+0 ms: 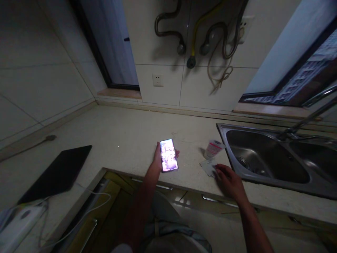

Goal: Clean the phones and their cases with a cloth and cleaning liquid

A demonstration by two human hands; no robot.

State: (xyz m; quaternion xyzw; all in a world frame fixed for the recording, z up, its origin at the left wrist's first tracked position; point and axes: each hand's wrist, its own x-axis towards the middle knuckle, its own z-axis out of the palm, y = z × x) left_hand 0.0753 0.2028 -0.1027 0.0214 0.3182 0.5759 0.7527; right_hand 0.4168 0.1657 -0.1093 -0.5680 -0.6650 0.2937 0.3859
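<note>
My left hand is wrapped round a smartphone from beneath, fingertips showing past its right edge. The phone's screen is lit and faces up, above the counter near its front edge. My right hand is at the counter's edge by the sink, its fingers closed at the right end of a small pale flat sheet. What the sheet is made of I cannot make out. Just behind it stands a translucent plastic cup with red print.
A steel double sink with a faucet lies to the right. On the left are a black flat panel, a white device and a white cable. Pipes and a socket are on the tiled wall.
</note>
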